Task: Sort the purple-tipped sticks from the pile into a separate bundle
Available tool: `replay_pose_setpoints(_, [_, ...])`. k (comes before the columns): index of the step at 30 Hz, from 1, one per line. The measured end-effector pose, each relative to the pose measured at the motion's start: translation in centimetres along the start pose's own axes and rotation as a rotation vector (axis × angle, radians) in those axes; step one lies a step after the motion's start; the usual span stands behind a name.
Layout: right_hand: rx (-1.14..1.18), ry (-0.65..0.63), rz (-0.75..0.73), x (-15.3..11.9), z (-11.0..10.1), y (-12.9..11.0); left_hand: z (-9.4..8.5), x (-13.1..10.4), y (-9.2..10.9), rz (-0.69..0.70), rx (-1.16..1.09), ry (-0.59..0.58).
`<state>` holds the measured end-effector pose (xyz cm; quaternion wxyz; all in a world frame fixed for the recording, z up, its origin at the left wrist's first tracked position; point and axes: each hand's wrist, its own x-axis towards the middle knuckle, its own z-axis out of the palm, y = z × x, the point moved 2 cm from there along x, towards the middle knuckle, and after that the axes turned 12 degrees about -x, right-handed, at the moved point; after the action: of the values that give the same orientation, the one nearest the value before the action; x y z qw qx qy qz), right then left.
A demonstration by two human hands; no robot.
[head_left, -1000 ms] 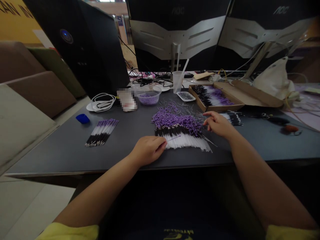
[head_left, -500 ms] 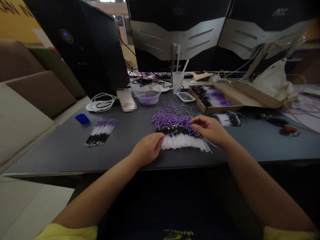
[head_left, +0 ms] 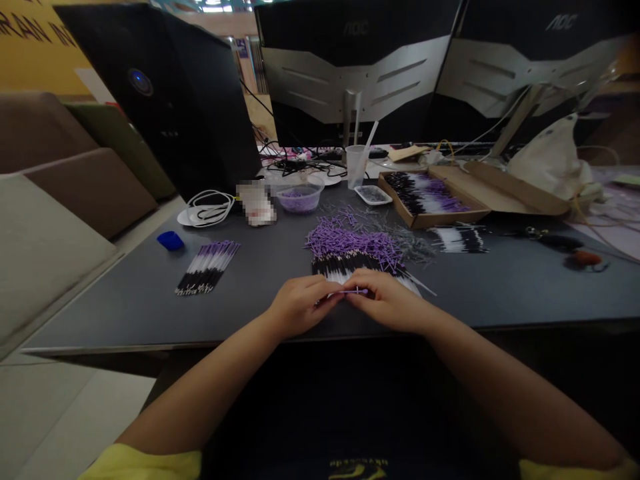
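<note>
My left hand (head_left: 303, 303) is closed in a pinch on a thin purple plastic stick (head_left: 354, 291) with a small knob at its end. The stick points right, toward my right hand (head_left: 387, 298). The fingers of that hand are pinched together against my left fingertips; whatever small piece they grip is too hidden to make out. Just behind both hands lies a row of black-and-white thin sticks (head_left: 333, 265), partly covered by them. A heap of loose purple sticks (head_left: 350, 239) rests against the row's far end, with grey slender pieces (head_left: 415, 245) scattered to its right.
At left lie a bundle of purple, white and black sticks (head_left: 207, 267) and a blue cap (head_left: 171, 241). Farther back stand a plastic bowl (head_left: 300, 199), a cup (head_left: 355, 167), a small tray (head_left: 373, 195) and an open cardboard box (head_left: 425, 219). Monitors (head_left: 350, 80) line the back.
My right hand has moved left and toward me from the purple heap, meeting my left hand. The purple stick in my left hand is now lower, between both hands' fingertips.
</note>
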<state>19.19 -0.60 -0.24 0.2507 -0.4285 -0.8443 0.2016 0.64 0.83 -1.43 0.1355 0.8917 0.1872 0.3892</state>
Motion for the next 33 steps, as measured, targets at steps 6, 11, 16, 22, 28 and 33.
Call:
replay_pose_setpoints(6, [0.086,0.05,0.086,-0.05,0.32,0.04,0.21,0.02,-0.01,-0.032,0.083,0.005])
replay_pose_setpoints(11, [0.254,-0.154,0.238,-0.39,0.83,-0.26,0.17,-0.13,0.09,0.055,0.077,-0.022])
replay_pose_setpoints(16, [0.235,-0.083,0.246,-0.46,0.71,-0.4,0.08,-0.26,0.15,0.083,0.089,0.002])
replay_pose_setpoints(22, [-0.052,0.15,0.1,-0.54,0.46,-0.73,0.1,-0.18,0.11,-0.043,0.042,0.062])
replay_pose_setpoints(28, [-0.256,0.236,-0.046,-0.82,0.88,-0.56,0.03,0.16,0.06,-0.193,-0.059,0.078])
replay_pose_setpoints(33, [-0.285,0.195,-0.045,-0.75,0.69,-0.41,-0.21,0.41,-0.18,-0.237,-0.118,0.129])
